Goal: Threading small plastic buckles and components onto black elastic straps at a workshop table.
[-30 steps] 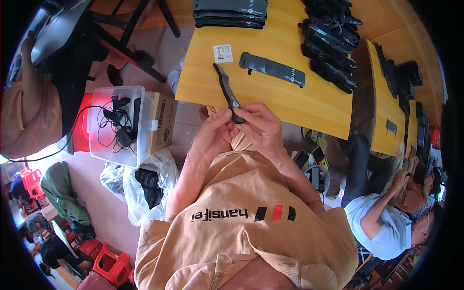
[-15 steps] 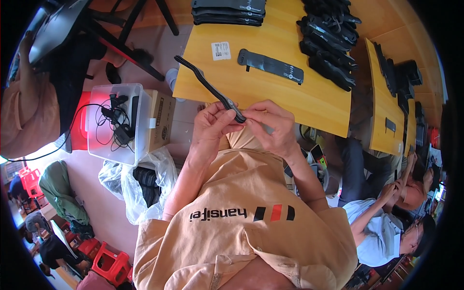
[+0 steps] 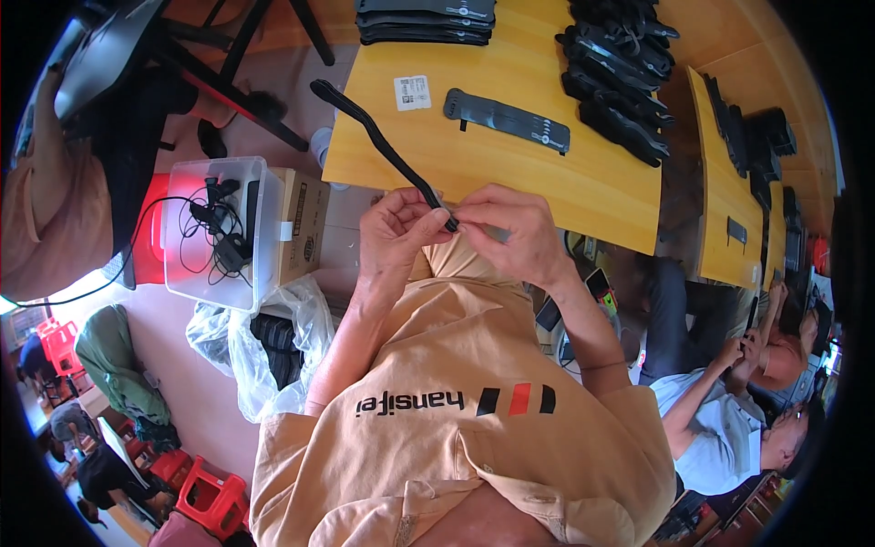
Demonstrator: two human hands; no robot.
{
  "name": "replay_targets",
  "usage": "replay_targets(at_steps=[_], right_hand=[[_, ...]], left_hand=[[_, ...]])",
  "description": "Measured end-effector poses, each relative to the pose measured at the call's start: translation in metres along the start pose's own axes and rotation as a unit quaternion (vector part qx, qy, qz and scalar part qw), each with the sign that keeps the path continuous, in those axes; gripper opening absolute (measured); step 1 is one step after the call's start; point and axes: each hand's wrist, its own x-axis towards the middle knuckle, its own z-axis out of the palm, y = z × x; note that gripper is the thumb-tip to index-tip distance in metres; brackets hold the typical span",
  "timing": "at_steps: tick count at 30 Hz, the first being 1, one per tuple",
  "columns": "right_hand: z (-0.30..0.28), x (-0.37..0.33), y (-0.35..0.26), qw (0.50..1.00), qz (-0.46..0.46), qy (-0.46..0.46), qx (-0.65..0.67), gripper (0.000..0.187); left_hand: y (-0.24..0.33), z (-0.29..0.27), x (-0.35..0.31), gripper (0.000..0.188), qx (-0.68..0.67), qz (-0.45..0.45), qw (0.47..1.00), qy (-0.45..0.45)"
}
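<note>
My left hand (image 3: 398, 239) grips a long, narrow black strap (image 3: 375, 135) near its lower end, with the thumb pressed on top. The strap's other end rises away to the upper left, over the table's near left edge. At the lower tip, the fingers of my right hand (image 3: 516, 235) pinch the same strap; the exact spot is partly hidden by the fingertips. Beyond my hands a flat black band (image 3: 506, 120) with a small tab lies on the yellow table (image 3: 392, 150). A white printed label (image 3: 412, 92) sits to its left.
A stack of black bands (image 3: 425, 22) stands at the table's far left, and a pile of black straps (image 3: 620, 87) at the right. On my left are a clear plastic bin (image 3: 214, 290) of cables and a plastic bag (image 3: 310, 319). A co-worker (image 3: 706, 428) sits at the right.
The strap has turned a little in my fingers; its free end has swung up and left. My right hand remains at its lower end. The view has shifted slightly.
</note>
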Motion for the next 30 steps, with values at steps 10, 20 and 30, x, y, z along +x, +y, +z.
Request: replay_targets(at_steps=[10,20,30], right_hand=[[0.008,-0.003,-0.01,0.995,-0.004,0.022,-0.099,0.008],[0.011,0.001,-0.001,0.996,0.084,0.03,0.032,0.01],[0.018,-0.002,-0.006,0.987,-0.049,0.055,-0.142,0.015]], left_hand=[[0.003,0.004,0.002,0.024,0.032,0.009,0.999,0.002],[0.002,0.003,0.002,0.027,-0.008,-0.012,1.0,-0.001],[0.006,0.003,0.005,0.038,0.054,0.009,0.998,-0.001]])
